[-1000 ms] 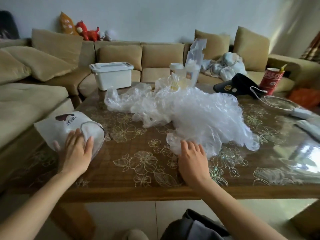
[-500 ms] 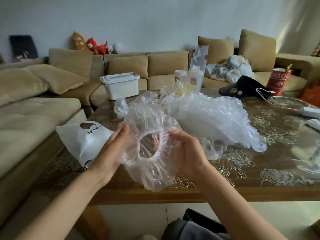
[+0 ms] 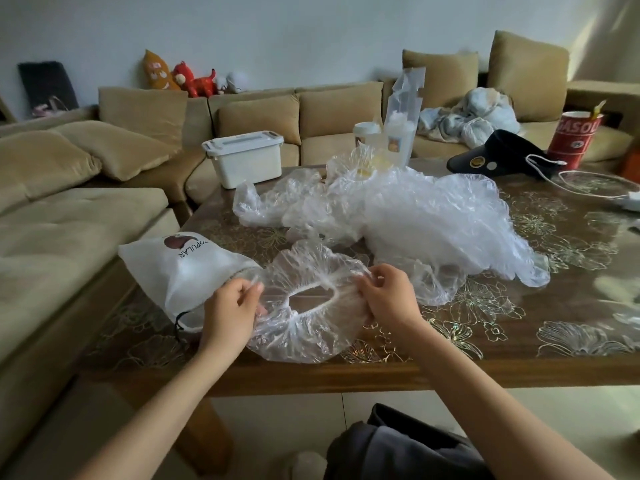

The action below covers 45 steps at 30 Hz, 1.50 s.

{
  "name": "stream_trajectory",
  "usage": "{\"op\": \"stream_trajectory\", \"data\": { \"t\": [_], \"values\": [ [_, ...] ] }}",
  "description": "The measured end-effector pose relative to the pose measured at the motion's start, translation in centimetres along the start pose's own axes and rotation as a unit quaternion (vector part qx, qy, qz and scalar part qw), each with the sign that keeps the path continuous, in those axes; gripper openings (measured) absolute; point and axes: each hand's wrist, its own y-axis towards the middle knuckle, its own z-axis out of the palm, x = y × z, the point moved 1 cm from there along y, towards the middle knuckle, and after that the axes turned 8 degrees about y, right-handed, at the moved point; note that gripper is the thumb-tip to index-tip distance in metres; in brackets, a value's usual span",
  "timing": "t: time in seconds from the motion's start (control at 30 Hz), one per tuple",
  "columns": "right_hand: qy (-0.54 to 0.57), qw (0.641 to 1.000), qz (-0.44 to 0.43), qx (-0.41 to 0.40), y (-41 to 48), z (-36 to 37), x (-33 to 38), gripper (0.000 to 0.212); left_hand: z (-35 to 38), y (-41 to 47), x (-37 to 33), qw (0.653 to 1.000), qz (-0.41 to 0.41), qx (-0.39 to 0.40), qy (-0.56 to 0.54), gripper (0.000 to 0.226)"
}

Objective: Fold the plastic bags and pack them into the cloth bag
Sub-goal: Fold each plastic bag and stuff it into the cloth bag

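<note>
Through the head camera, a person sits at a brown wooden surface (image 3: pixel 519 341) covered by a glossy sheet with a floral pattern. The left hand (image 3: pixel 230 308) and the right hand (image 3: pixel 388 296) hold between them a clear, crinkled plastic bag with a gathered round opening (image 3: pixel 304 337), close over the near edge of the surface. The left grip is clamped on the left side of the gathered rim, with thumb and curled fingers pinching the film. The right grip is clamped on the right side of the same rim. The opening is drawn into a wide oval between the two hands, and the loose film of the plastic bag spreads below them onto the surface.

Just left of the left hand, a white cloth bag with a dark logo and a black drawstring (image 3: pixel 183 268) lies on its side at the near left corner. Its mouth is turned toward the held film; whether the two touch cannot be told. Behind the hands, a large rumpled heap of clear plastic bags (image 3: pixel 415 216) lies unfolded across the middle of the surface.

At the far right are a dark visor cap (image 3: pixel 498 154), a red paper cup (image 3: pixel 576 140) and a white cable (image 3: pixel 554 168). A white lidded plastic box (image 3: pixel 244 161) sits on the beige sofa (image 3: pixel 69 216) beyond the far left corner. A dark garment (image 3: pixel 398 445) lies in the person's lap.
</note>
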Motion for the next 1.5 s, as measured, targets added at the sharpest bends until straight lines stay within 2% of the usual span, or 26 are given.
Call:
{"op": "stream_trajectory", "data": {
  "t": [0.07,0.13,0.2,0.23,0.27,0.3,0.37,0.4,0.5,0.6,0.67,0.73,0.8,0.83,0.9,0.97,1.0,1.1,1.17,1.23,1.3,1.33,1.4,1.5],
  "values": [
    [-0.024,1.0,0.016,-0.011,0.0,-0.4,-0.2,0.02,0.4,-0.1,0.3,0.998,0.022,0.025,0.051,0.022],
    [-0.065,0.997,0.009,-0.027,-0.3,-0.9,0.1,0.043,0.3,-0.4,-0.2,0.987,0.072,-0.025,0.138,0.025],
    [-0.141,0.985,-0.061,-0.076,-0.7,-1.1,0.9,0.052,0.5,-1.2,-1.7,0.96,0.16,-0.11,0.202,0.026],
    [-0.162,0.975,-0.121,-0.096,-0.8,-1.0,1.2,0.051,0.9,-1.8,-2.6,0.952,0.189,-0.128,0.205,0.026],
    [-0.17,0.965,-0.181,-0.086,-0.8,-0.7,1.6,0.048,1.4,-2.4,-3.5,0.955,0.202,-0.099,0.195,0.027],
    [-0.179,0.956,-0.228,-0.04,-0.7,-0.1,1.6,0.045,2.3,-2.9,-4.2,0.965,0.194,-0.056,0.169,0.029],
    [-0.214,0.932,-0.28,0.087,0.2,1.3,0.8,0.041,4.6,-3.5,-4.5,0.976,0.153,0.043,0.148,0.039],
    [-0.249,0.913,-0.289,0.141,0.7,1.9,-0.1,0.039,5.7,-3.7,-4.1,0.97,0.139,0.085,0.182,0.046],
    [-0.345,0.874,-0.262,0.222,2.3,1.9,-2.8,0.041,7.3,-4.0,-2.2,0.932,0.132,0.151,0.303,0.081],
    [-0.415,0.852,-0.201,0.25,3.1,1.2,-3.8,0.052,7.2,-4.7,-0.8,0.918,0.138,0.172,0.33,0.104],
    [-0.442,0.841,-0.183,0.253,3.2,1.2,-3.7,0.056,6.6,-5.1,0.1,0.914,0.146,0.181,0.332,0.106],
    [-0.464,0.829,-0.167,0.265,3.0,1.5,-3.6,0.057,6.0,-5.6,0.8,0.915,0.166,0.154,0.334,0.1],
    [-0.441,0.843,-0.166,0.259,2.8,1.4,-3.5,0.055,5.7,-6.7,1.2,0.909,0.205,0.133,0.337,0.09],
    [-0.396,0.868,-0.179,0.24,2.6,1.2,-3.3,0.052,5.6,-7.3,1.1,0.903,0.236,0.132,0.334,0.088],
    [-0.246,0.937,-0.198,0.151,2.0,0.6,-2.3,0.041,5.7,-8.5,1.0,0.884,0.315,0.128,0.321,0.081],
    [-0.132,0.972,-0.173,0.085,1.0,-0.5,-1.2,0.035,6.1,-8.9,0.1,0.868,0.4,0.067,0.286,0.06],
    [-0.102,0.979,-0.156,0.081,0.5,-1.1,-0.9,0.041,6.3,-8.8,-0.4,0.866,0.42,0.041,0.266,0.055],
    [-0.077,0.98,-0.106,0.15,-0.7,-3.0,-0.3,0.066,6.3,-8.5,-1.0,0.899,0.399,0.018,0.182,0.062],
    [-0.089,0.961,-0.062,0.254,-1.6,-3.7,0.2,0.071,5.3,-8.2,-1.6,0.932,0.347,0.048,0.095,0.05],
    [-0.184,0.926,-0.072,0.323,-2.3,-3.3,0.4,0.075,3.4,-7.3,-2.4,0.962,0.256,0.093,-0.022,0.031],
    [-0.314,0.891,-0.167,0.283,-2.5,-2.7,0.4,0.069,1.5,-6.0,-2.8,0.969,0.198,0.115,-0.095,0.025],
    [-0.337,0.89,-0.202,0.233,-2.6,-2.5,0.6,0.061,0.6,-5.3,-2.8,0.967,0.189,0.123,-0.122,0.023],
    [-0.308,0.911,-0.231,0.146,-2.4,-2.5,1.2,0.041,-1.3,-4.1,-2.8,0.961,0.178,0.148,-0.153,0.021],
    [-0.272,0.931,-0.231,0.08,-1.7,-2.4,2.0,0.015,-3.2,-1.8,-2.3,0.963,0.167,0.151,-0.149,0.018]
  ]
}}
